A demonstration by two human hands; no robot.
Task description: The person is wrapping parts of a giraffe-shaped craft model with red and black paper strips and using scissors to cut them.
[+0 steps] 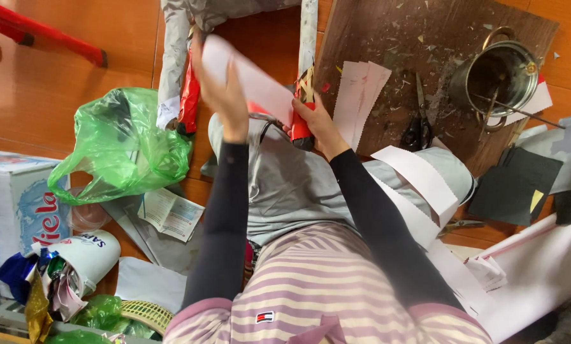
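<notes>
My left hand [225,95] and my right hand [317,124] both grip a white strip of paper [253,79] held up over my lap. The strip runs slanted from upper left to lower right between the two hands. A red piece of paper [300,127] shows under my right hand, touching the strip's lower end. More white paper strips [359,95] with zigzag edges lie on a dark wooden board [438,38] just right of my right hand. Black scissors [418,127] rest on the same board.
A metal pot [499,76] with a stick in it stands at the board's right end. A green plastic bag [123,143] lies to the left, beside a cardboard box [14,197]. Black paper sheets [515,185] and white sheets [540,267] lie right.
</notes>
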